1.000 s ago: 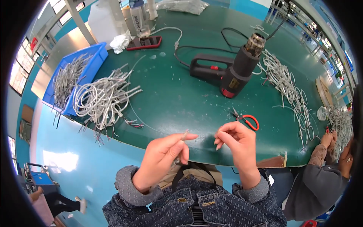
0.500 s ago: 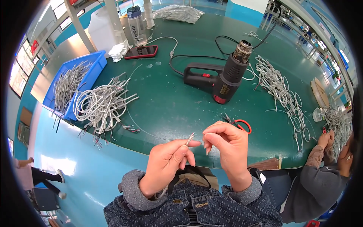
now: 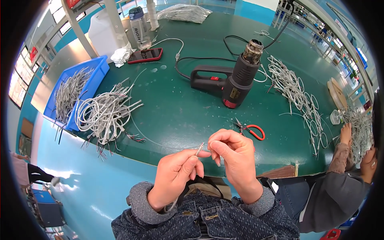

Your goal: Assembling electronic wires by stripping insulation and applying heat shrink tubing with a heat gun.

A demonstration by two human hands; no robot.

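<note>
My left hand pinches a grey cable between thumb and forefinger, its stripped end pointing up. Just right of that end, my right hand has its thumb and forefinger pressed together; whatever they hold is too small to make out. A thin pale strand curves across the green table toward my left hand. Beyond my right hand lie red-handled snips. Farther back, a black heat gun rests on the table with its metal nozzle upward.
Left on the table are a bundle of grey cables and a blue bin of cables. Behind them stand a phone, a bottle and a white jug. More cables lie right, near a co-worker's hand.
My right hand has moved left, bringing its fingertips closer to the cable end. The left hand keeps its pinch. The co-worker's hands at the right have moved apart. The view has shifted slightly.
</note>
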